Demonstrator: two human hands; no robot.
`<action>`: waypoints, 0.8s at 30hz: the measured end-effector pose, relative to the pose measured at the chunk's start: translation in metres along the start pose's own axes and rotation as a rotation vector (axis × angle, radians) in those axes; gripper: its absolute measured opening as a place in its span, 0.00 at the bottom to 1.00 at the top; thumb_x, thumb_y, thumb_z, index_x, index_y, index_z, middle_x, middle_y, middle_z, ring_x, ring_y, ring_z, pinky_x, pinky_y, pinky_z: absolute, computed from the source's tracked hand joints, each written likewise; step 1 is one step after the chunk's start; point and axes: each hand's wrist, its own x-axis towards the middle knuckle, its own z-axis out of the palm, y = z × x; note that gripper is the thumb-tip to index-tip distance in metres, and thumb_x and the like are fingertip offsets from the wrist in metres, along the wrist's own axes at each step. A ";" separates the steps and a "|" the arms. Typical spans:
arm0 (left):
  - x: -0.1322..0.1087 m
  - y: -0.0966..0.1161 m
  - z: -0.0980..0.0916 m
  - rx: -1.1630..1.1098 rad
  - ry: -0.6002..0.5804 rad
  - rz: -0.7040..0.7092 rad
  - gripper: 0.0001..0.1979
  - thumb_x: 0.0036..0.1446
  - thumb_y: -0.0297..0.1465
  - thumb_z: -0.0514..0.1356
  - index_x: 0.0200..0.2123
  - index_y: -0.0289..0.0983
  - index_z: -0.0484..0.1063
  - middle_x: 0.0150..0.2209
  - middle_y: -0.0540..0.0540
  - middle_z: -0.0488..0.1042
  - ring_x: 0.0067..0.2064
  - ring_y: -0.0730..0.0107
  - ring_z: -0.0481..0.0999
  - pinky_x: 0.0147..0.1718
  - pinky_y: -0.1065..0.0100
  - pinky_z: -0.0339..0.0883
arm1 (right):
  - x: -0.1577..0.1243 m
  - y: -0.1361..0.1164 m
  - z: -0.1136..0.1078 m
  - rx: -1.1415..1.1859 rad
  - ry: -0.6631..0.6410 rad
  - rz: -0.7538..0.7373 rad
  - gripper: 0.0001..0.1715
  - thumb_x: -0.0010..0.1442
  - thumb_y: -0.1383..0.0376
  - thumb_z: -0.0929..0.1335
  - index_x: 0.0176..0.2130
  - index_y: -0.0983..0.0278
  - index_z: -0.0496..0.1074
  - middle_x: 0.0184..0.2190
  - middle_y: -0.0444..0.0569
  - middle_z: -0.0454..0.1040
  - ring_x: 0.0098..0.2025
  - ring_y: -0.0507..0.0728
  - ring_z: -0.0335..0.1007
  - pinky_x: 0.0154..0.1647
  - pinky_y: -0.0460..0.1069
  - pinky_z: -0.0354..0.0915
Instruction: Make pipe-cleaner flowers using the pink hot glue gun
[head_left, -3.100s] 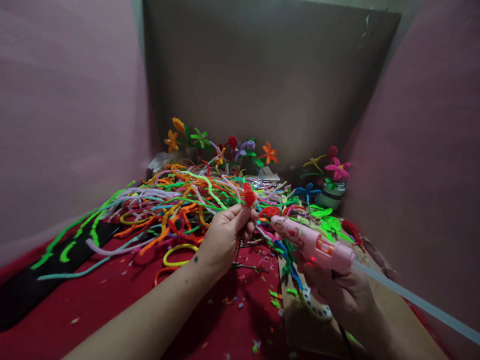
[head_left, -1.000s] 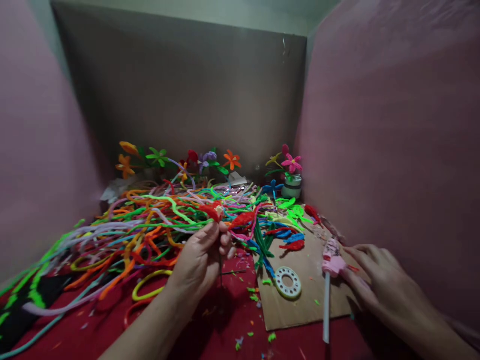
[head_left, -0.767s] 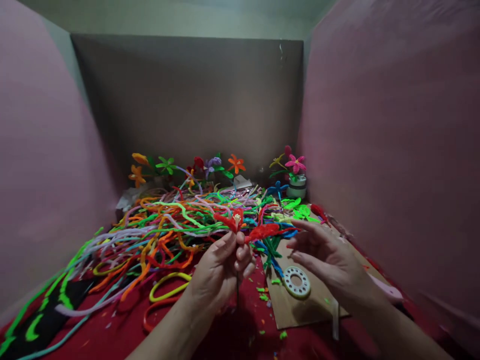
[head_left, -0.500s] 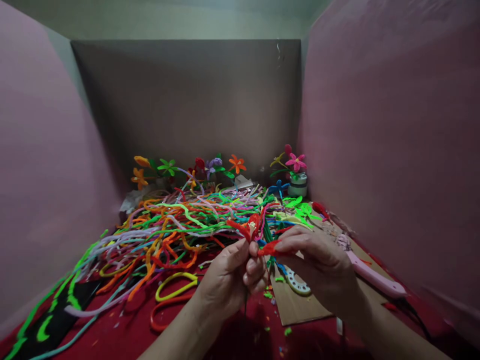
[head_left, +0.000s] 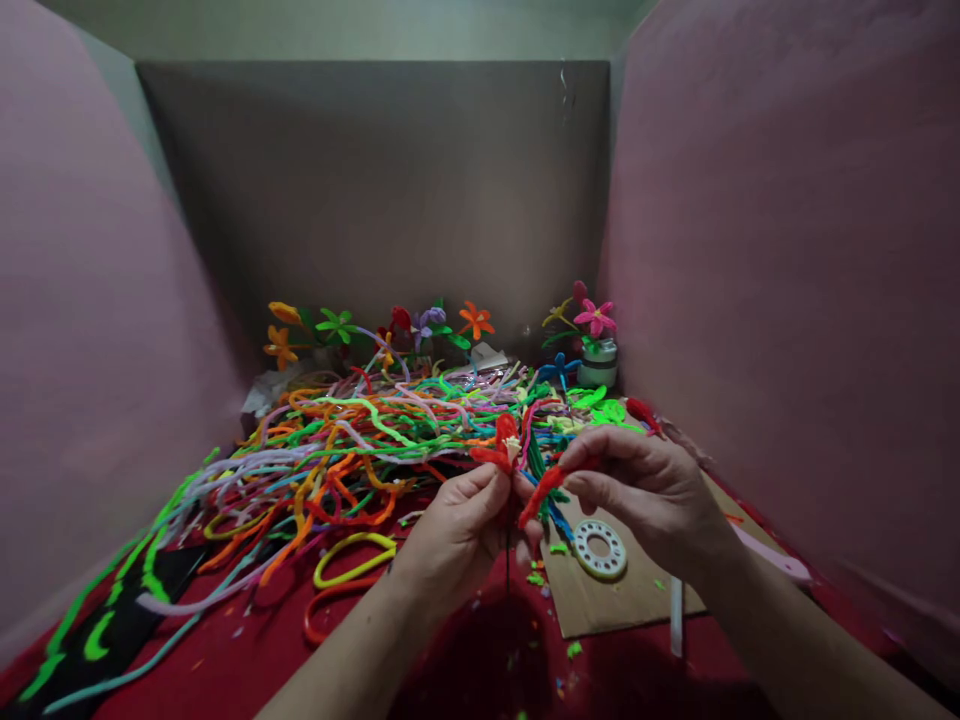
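My left hand (head_left: pixel 472 515) pinches a partly built red pipe-cleaner flower (head_left: pixel 504 440) with pale cream stamens at its centre. A thin dark stem hangs below those fingers. To its right, my right hand (head_left: pixel 641 490) is closed on a separate red pipe-cleaner petal (head_left: pixel 546 492), held between thumb and fingers. The petal's lower end tilts down toward the left hand's fingertips; whether it touches them I cannot tell. Behind both hands spreads a big heap of coloured pipe cleaners (head_left: pixel 390 410).
A cardboard sheet (head_left: pixel 622 610) bears a white ring with holes (head_left: pixel 600 550). The pink glue gun (head_left: pixel 776 555) lies at the right, partly behind my wrist. Finished flowers (head_left: pixel 476 320) and a small jar (head_left: pixel 598 365) stand at the back. Yellow-handled scissors (head_left: pixel 352 560) rest at the left.
The red petal has turned from nearly level to slanting downward, and my right hand has risen slightly. The flower in my left hand has rotated. More of the white ring shows.
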 end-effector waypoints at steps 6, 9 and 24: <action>-0.003 0.000 0.002 0.060 -0.121 -0.040 0.14 0.57 0.34 0.53 0.33 0.29 0.73 0.29 0.39 0.74 0.28 0.65 0.75 0.24 0.67 0.68 | 0.003 0.003 0.007 -0.063 0.012 -0.027 0.03 0.53 0.67 0.69 0.31 0.65 0.71 0.24 0.43 0.70 0.25 0.48 0.66 0.24 0.43 0.65; -0.002 -0.002 0.000 0.035 -0.157 -0.035 0.13 0.58 0.33 0.52 0.34 0.29 0.73 0.29 0.39 0.75 0.27 0.65 0.75 0.23 0.67 0.68 | 0.002 0.005 0.009 -0.145 0.028 -0.050 0.03 0.52 0.68 0.69 0.30 0.65 0.69 0.23 0.43 0.70 0.25 0.49 0.66 0.24 0.44 0.64; -0.002 -0.004 0.001 0.011 -0.160 -0.054 0.12 0.56 0.31 0.54 0.31 0.28 0.73 0.24 0.42 0.73 0.20 0.73 0.71 0.19 0.73 0.65 | -0.004 0.015 0.014 -0.366 0.099 -0.293 0.08 0.52 0.74 0.68 0.32 0.62 0.67 0.26 0.42 0.67 0.28 0.49 0.64 0.28 0.45 0.61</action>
